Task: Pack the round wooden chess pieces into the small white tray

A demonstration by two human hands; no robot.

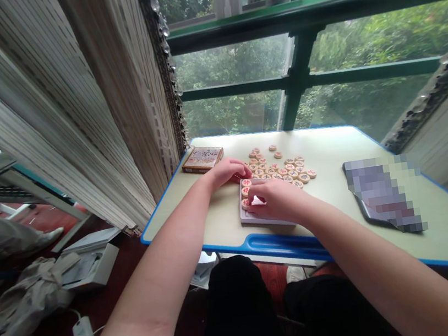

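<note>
A shallow white box (262, 218) lies near the table's front edge, with a column of round wooden xiangqi pieces (246, 183) with red characters along its left side. My left hand (228, 172) is curled at the box's far left corner, fingers bent around the edge; its fingertips are partly hidden. Reaching over the box from the right, my right hand (277, 196) has thumb and fingertips closed at the nearest xiangqi piece (246, 203) in the column. Beyond the box, several loose pieces (291, 168) with red or dark characters lie spread and partly stacked.
A flat patterned box (203, 159) rests at the table's far left. On the right lies a dark-edged flat device (378, 199), mostly blurred out. A blue groove (282, 243) runs along the table's front edge. Curtain (113, 94) and window frame (296, 63) stand beyond.
</note>
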